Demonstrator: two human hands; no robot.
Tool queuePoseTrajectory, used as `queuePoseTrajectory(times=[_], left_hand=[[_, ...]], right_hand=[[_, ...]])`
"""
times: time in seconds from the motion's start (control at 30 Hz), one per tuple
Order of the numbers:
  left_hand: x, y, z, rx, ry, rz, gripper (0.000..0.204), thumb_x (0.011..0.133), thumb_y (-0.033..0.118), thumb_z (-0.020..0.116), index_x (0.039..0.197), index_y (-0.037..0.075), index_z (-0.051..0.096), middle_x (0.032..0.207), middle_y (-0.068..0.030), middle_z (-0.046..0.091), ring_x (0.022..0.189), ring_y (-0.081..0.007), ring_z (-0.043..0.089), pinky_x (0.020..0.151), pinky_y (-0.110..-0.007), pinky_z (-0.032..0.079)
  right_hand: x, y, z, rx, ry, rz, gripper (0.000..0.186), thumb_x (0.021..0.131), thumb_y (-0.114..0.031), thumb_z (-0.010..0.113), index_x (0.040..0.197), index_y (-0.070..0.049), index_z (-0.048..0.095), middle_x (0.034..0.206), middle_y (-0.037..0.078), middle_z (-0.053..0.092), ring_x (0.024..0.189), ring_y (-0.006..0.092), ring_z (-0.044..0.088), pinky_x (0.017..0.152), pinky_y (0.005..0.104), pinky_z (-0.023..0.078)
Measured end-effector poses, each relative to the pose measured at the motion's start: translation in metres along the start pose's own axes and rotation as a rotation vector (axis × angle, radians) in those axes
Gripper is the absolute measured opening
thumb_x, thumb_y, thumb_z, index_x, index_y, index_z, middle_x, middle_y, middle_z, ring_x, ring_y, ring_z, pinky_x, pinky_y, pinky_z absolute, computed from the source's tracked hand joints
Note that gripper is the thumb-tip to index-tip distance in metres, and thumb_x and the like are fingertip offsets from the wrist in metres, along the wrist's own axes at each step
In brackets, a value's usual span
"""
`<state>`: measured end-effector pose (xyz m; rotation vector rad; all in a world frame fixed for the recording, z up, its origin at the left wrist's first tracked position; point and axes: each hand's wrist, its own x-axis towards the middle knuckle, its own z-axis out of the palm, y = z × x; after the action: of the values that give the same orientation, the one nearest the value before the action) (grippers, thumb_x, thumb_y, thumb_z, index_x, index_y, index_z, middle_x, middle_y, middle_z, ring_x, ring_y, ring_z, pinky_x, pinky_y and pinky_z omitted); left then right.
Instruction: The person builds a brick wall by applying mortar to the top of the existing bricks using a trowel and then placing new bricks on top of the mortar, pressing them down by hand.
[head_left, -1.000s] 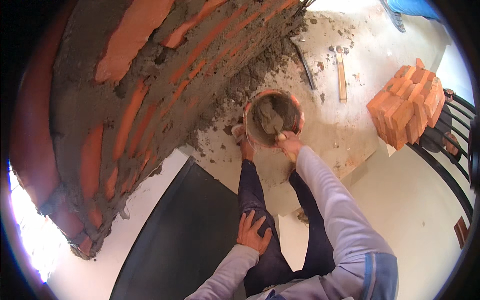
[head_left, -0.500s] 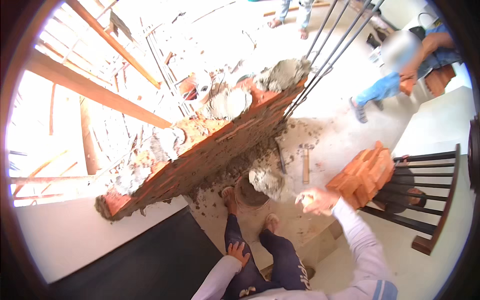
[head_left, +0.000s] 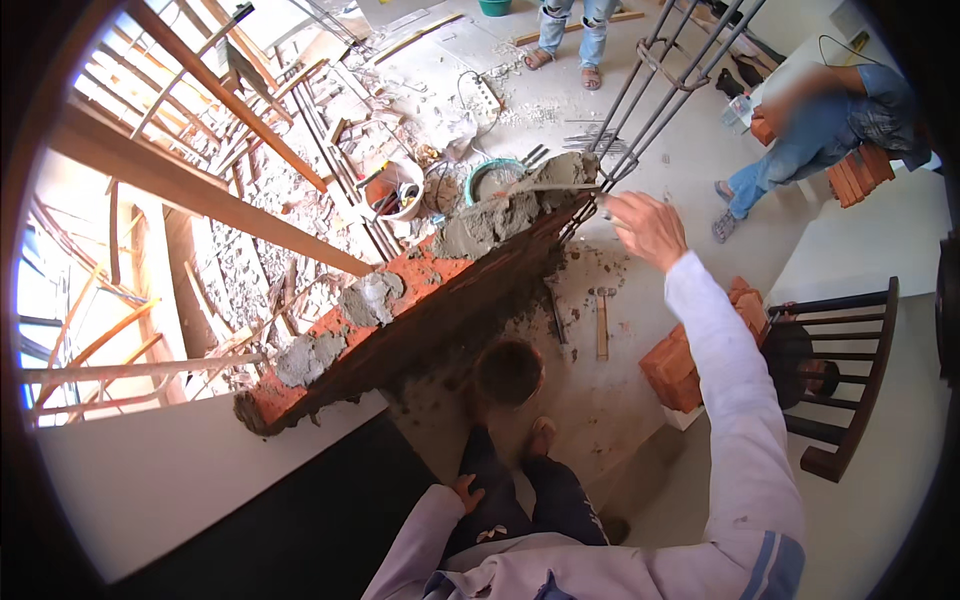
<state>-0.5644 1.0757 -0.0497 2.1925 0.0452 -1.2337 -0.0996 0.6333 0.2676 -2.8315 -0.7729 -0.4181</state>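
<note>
My right hand (head_left: 652,232) is stretched out over the far end of a low brick wall (head_left: 420,318), closed around the handle of a trowel (head_left: 552,187). The trowel's blade shows as a thin strip against grey mortar (head_left: 490,226) on the wall top. Smaller mortar heaps (head_left: 310,360) sit farther left along the same bricks. On my left thigh rests my left hand (head_left: 468,493), holding nothing, its fingers apart and partly hidden by the sleeve. A round bucket (head_left: 511,372) stands on the floor before my feet, its inside dark.
A hammer (head_left: 602,325) lies right of the bucket, near stacked bricks (head_left: 672,368) and a dark railing (head_left: 862,400). Upright steel bars (head_left: 650,110) rise past the wall's far end. Wooden poles (head_left: 220,210) slant on the left. Two other people (head_left: 850,130) are at the back.
My right hand has swung up and away from beside the bucket to the wall's far end. The mortar load on the trowel is gone from it, and mortar on the wall looks more spread.
</note>
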Motion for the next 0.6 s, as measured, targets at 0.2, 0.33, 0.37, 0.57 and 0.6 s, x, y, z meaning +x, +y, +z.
queuePoseTrajectory(times=[0.2, 0.33, 0.37, 0.57, 0.6], left_hand=[[-0.014, -0.009, -0.078, 0.040, -0.041, 0.019, 0.065, 0.085, 0.048, 0.062, 0.134, 0.008, 0.050, 0.139, -0.0199, 0.046, 0.129, -0.0345, 0.043, 0.110, -0.041, 0.031], [-0.004, -0.010, -0.122, 0.103, -0.083, -0.010, 0.061, 0.085, 0.046, 0.061, 0.130, 0.006, 0.054, 0.131, -0.0217, 0.053, 0.125, -0.0360, 0.047, 0.107, -0.042, 0.035], [-0.001, -0.013, -0.131, 0.082, -0.053, 0.011, 0.059, 0.085, 0.046, 0.061, 0.129, 0.006, 0.055, 0.129, -0.0212, 0.055, 0.121, -0.0359, 0.050, 0.105, -0.042, 0.038], [-0.013, -0.011, -0.140, 0.002, -0.112, 0.015, 0.057, 0.084, 0.045, 0.063, 0.126, 0.007, 0.058, 0.123, -0.0202, 0.058, 0.109, -0.0346, 0.058, 0.096, -0.043, 0.045], [-0.017, -0.013, -0.139, -0.004, -0.118, 0.011, 0.057, 0.084, 0.045, 0.063, 0.126, 0.007, 0.058, 0.123, -0.0202, 0.058, 0.109, -0.0346, 0.058, 0.096, -0.043, 0.045]], right_hand=[[-0.066, -0.086, 0.017, 0.503, 0.074, 0.475, 0.026, 0.081, -0.023, 0.063, 0.100, -0.006, 0.056, 0.071, 0.021, 0.062, 0.063, 0.0399, 0.062, 0.054, 0.0480, 0.049], [-0.088, -0.112, 0.102, 0.541, 0.026, 0.428, 0.025, 0.089, -0.031, 0.061, 0.092, -0.009, 0.051, 0.069, 0.018, 0.061, 0.065, 0.0404, 0.061, 0.054, 0.0483, 0.046], [-0.089, -0.110, 0.120, 0.532, 0.058, 0.449, 0.024, 0.089, -0.031, 0.060, 0.091, -0.009, 0.051, 0.069, 0.017, 0.061, 0.064, 0.0404, 0.061, 0.055, 0.0482, 0.046], [-0.082, -0.060, 0.148, 0.490, 0.116, 0.618, 0.025, 0.091, -0.030, 0.059, 0.088, -0.007, 0.050, 0.067, 0.020, 0.058, 0.068, 0.0431, 0.059, 0.055, 0.0487, 0.044], [-0.080, -0.061, 0.143, 0.535, 0.139, 0.656, 0.027, 0.092, -0.031, 0.057, 0.089, -0.005, 0.050, 0.069, 0.022, 0.058, 0.067, 0.0452, 0.057, 0.056, 0.0497, 0.043]])
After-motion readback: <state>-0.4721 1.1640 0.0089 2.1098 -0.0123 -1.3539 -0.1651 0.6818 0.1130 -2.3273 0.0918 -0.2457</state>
